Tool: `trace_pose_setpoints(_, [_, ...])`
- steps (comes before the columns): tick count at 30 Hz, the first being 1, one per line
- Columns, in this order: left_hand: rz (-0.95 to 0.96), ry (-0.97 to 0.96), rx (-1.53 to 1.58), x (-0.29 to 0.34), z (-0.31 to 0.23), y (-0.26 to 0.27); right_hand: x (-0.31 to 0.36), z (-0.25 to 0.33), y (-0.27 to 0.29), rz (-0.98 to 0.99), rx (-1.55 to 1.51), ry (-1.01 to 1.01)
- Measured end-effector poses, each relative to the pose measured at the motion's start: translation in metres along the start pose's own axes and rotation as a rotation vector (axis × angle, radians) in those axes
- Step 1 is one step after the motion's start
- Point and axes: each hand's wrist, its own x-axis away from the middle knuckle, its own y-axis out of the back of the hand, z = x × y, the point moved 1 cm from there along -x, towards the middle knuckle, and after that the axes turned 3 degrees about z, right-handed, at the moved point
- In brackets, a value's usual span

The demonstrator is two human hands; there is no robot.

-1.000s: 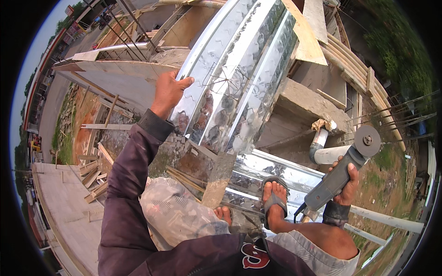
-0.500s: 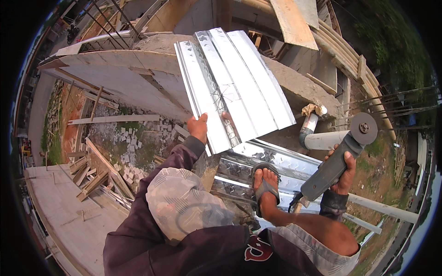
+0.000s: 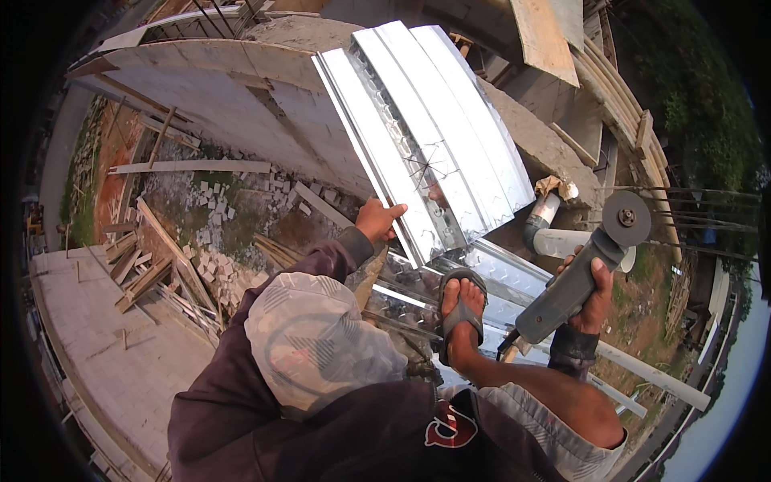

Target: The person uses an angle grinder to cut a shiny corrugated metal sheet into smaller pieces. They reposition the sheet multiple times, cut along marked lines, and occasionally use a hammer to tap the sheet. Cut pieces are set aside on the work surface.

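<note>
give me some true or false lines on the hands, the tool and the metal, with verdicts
1. The left hand holds the left edge of a ribbed metal sheet. True.
2. The right hand grips a hammer. False: it grips an angle grinder.
3. The grinder's disc touches the held sheet. False: it is apart, to the sheet's right.
4. A sandalled foot is on the lower metal sheeting. True.

An outdoor building site: unfinished wall [image 3: 201, 104] at 10 o'clock, loose timber [image 3: 143, 287] at 9 o'clock, plywood [image 3: 546, 42] at 1 o'clock, long poles [image 3: 626, 107] at 2 o'clock.
</note>
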Motion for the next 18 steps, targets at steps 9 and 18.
trace_pose_setpoints(9, [0.697,-0.191,-0.810,0.069,-0.101,-0.009,-0.013,-0.001,-0.012,-0.003,0.093,0.053])
trace_pose_setpoints(18, [1.038,-0.158,-0.472,0.142,-0.130,-0.158,-0.014,-0.001,-0.013,-0.114,0.033,0.177])
